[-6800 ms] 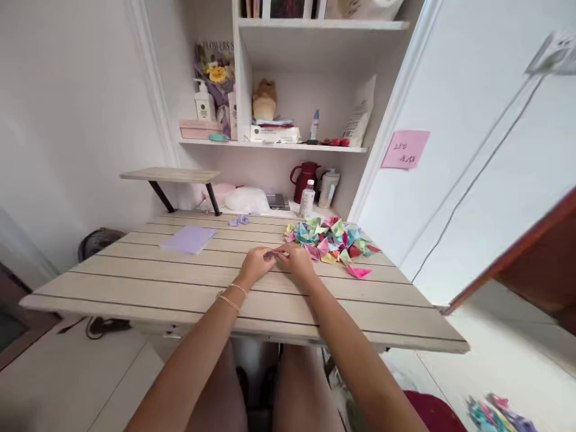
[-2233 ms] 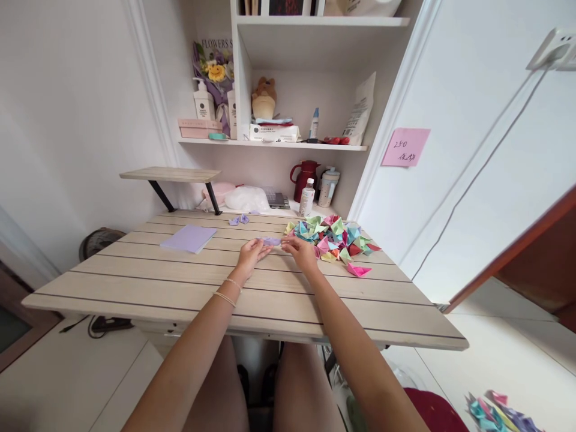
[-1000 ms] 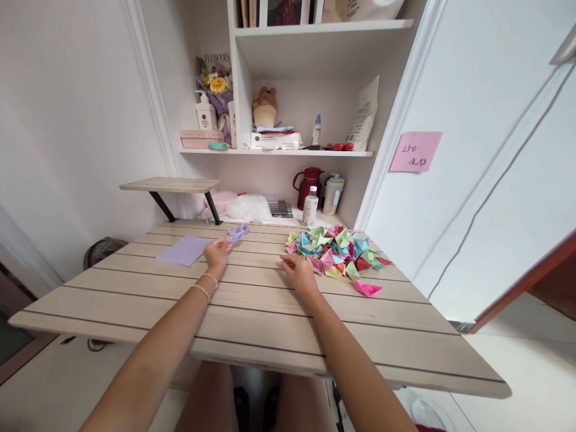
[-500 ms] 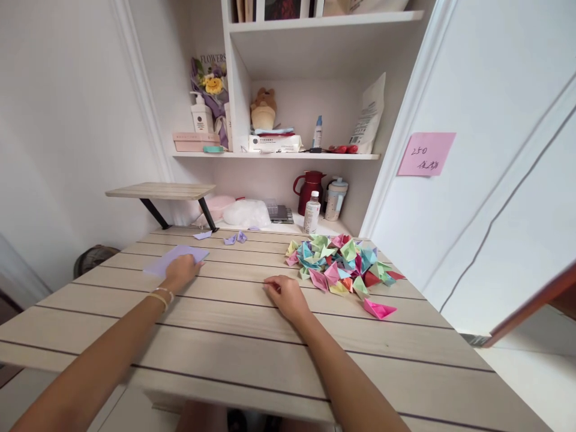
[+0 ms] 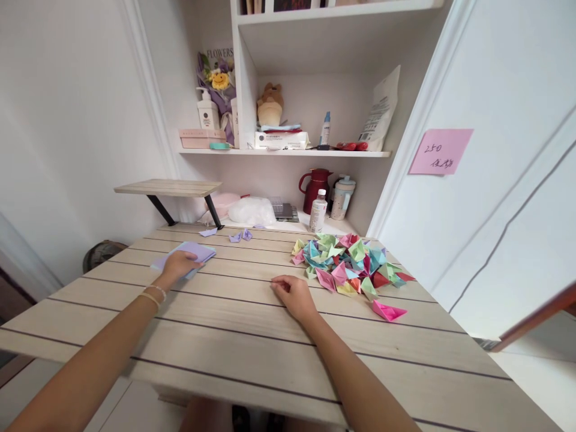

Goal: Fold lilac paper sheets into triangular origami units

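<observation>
My left hand (image 5: 179, 266) is at a small stack of purple origami paper (image 5: 194, 248), with its fingers closed at the near right corner. Light-blue edges show beneath the purple sheets. My right hand (image 5: 294, 294) rests on the table, its fingers loosely curled and nothing visible in them. To its right is a heap of folded paper boats (image 5: 342, 264) in many colours. A bright pink paper boat (image 5: 389, 311) lies apart, in front of the heap. Small purple folded papers (image 5: 240, 236) sit near the table's back edge, with another purple piece (image 5: 208, 232) to their left.
The slatted wooden table (image 5: 225, 342) meets a white shelf unit. A small raised stand (image 5: 168, 188) is at the back left. A bottle (image 5: 318, 211), a red jug (image 5: 315, 189) and a light tumbler (image 5: 343, 197) stand behind the heap. A pink note (image 5: 441, 151) hangs on the right wall.
My left hand has shifted on the paper stack, and its light-blue lower edges now show more. The right hand keeps its pose. The whole view has shifted slightly.
</observation>
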Demonstrator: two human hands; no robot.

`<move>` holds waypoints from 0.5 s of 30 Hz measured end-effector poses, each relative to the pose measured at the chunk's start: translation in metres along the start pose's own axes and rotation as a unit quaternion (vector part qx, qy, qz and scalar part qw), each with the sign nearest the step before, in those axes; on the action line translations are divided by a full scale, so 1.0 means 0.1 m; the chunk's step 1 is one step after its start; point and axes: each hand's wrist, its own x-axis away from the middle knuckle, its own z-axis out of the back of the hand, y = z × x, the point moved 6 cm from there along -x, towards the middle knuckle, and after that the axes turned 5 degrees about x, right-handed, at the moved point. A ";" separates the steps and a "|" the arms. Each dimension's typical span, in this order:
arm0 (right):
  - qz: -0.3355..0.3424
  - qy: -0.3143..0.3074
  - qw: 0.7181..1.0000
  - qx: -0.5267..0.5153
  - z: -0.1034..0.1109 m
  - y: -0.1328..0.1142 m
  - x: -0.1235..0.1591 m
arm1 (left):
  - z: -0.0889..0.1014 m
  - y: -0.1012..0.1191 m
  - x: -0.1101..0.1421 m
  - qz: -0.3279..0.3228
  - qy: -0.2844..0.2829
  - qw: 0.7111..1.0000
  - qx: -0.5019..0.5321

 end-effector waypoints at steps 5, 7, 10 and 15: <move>-0.008 -0.003 1.000 -0.011 0.00 0.00 0.01 | -0.01 -0.06 0.02 0.012 -0.005 1.000 0.026; -0.009 -0.002 1.000 -0.011 0.00 0.00 0.01 | 0.00 -0.07 0.02 0.009 -0.004 1.000 0.026; -0.012 0.002 1.000 -0.012 0.00 0.00 0.01 | 0.02 -0.05 0.01 -0.005 -0.007 1.000 0.019; -0.005 0.005 1.000 0.006 0.01 -0.01 0.01 | 0.04 -0.03 0.01 -0.014 -0.017 1.000 0.004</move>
